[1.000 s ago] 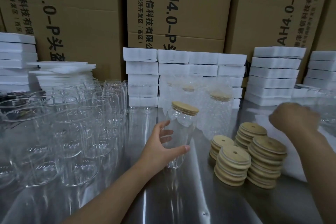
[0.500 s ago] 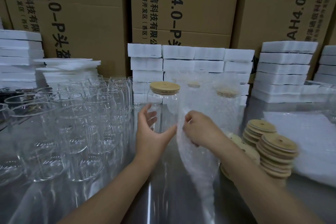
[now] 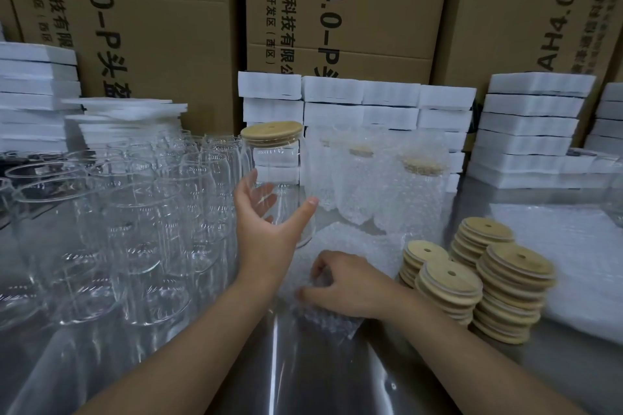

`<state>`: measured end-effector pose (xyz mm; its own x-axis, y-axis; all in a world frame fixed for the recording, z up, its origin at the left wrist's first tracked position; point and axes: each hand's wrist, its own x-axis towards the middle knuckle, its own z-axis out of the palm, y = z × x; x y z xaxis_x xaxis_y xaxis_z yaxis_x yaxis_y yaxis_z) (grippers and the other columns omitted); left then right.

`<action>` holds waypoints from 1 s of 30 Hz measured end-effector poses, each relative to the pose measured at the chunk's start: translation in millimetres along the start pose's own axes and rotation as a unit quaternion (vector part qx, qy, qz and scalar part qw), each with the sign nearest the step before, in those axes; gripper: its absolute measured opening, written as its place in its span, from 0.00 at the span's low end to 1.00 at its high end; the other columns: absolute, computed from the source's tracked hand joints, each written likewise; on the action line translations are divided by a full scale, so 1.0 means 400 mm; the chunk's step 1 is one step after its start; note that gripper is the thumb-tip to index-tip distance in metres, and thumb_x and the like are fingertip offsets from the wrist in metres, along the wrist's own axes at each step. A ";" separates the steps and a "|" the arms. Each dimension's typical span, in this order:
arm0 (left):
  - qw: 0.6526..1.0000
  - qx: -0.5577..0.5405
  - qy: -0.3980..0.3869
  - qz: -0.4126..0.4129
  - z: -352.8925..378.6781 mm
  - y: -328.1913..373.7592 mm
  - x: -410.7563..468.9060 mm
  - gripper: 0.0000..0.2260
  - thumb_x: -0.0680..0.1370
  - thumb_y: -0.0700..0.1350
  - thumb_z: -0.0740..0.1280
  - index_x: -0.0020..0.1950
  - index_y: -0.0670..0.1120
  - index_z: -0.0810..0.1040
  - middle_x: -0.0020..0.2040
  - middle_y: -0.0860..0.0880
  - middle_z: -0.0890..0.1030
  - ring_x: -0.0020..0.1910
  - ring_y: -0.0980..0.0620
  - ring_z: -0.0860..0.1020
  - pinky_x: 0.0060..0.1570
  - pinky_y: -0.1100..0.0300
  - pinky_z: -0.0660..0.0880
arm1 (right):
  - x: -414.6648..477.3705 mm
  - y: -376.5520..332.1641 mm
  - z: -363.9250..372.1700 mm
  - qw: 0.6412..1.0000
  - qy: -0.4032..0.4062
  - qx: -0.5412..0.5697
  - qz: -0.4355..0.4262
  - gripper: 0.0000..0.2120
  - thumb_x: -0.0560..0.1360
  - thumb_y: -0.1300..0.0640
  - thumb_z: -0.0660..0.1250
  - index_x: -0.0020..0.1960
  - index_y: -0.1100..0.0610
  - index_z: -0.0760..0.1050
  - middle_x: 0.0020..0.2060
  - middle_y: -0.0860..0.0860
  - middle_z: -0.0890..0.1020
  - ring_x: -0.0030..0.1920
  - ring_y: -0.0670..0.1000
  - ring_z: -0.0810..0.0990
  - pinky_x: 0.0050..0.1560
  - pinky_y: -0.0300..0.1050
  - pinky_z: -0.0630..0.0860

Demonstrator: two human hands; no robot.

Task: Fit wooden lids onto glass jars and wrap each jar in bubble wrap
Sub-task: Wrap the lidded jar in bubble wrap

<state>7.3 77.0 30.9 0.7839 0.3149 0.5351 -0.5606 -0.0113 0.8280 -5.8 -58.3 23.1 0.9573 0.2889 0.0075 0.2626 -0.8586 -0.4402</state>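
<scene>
I see the lidded glass jar (image 3: 274,175) held upright just above the desk (image 3: 303,381), a little left of centre, with its wooden lid (image 3: 271,133) seated flat on the mouth. My left hand (image 3: 266,229) cups the jar from the near left side, fingers spread around the far wall and thumb up along the right wall, so the hand is closed loosely on the glass. Below and to the right, my right hand (image 3: 347,283) presses down on a sheet of bubble wrap (image 3: 354,242) lying flat on the desk, its fingers curled and pinching the sheet's near edge. The jar's base sits just beside the far left corner of that sheet; I cannot tell whether it touches it. Behind the sheet stand wrapped jars (image 3: 381,185), each shrouded in bubble wrap with a lid faintly showing at the top. To the right of my right hand are stacks of wooden lids (image 3: 485,280), each lid with a small hole. A crowd of open empty glass jars (image 3: 135,212) fills the left of the desk. White foam blocks (image 3: 532,125) are stacked along the back, in front of cardboard cartons (image 3: 354,10).
</scene>
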 end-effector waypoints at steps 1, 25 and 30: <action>1.000 -0.004 0.001 -0.004 0.000 0.002 -0.001 0.39 0.64 0.57 0.77 0.69 0.61 0.60 0.62 0.60 0.72 0.61 0.63 0.72 0.65 0.54 0.71 | -0.003 0.000 -0.001 1.000 0.001 -0.011 -0.008 0.19 0.68 0.35 0.67 0.49 0.47 0.70 0.41 0.40 0.73 0.42 0.40 0.70 0.65 0.56 0.65; 0.978 -0.179 -0.060 -0.093 0.035 0.037 -0.025 0.27 0.64 0.51 0.72 0.61 0.53 0.70 0.52 0.49 0.80 0.50 0.53 0.83 0.44 0.56 0.82 | 0.021 0.011 -0.014 0.878 0.173 0.430 0.116 0.11 0.74 0.59 0.68 0.49 0.67 0.80 0.48 0.64 0.83 0.52 0.63 0.81 0.56 0.58 0.78; 0.994 -0.066 -0.070 -0.056 0.031 0.034 -0.033 0.33 0.63 0.53 0.73 0.65 0.54 0.66 0.55 0.50 0.79 0.51 0.58 0.81 0.51 0.60 0.78 | 0.026 0.011 -0.016 0.868 0.157 0.454 0.127 0.10 0.75 0.57 0.64 0.46 0.62 0.81 0.44 0.60 0.85 0.47 0.60 0.84 0.54 0.56 0.78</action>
<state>-7.4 60.8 37.1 0.8680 0.1715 0.4660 -0.4900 0.1439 0.8597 6.1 -61.8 27.1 0.9936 -0.1127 -0.0126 -0.0296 -0.1500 -0.9882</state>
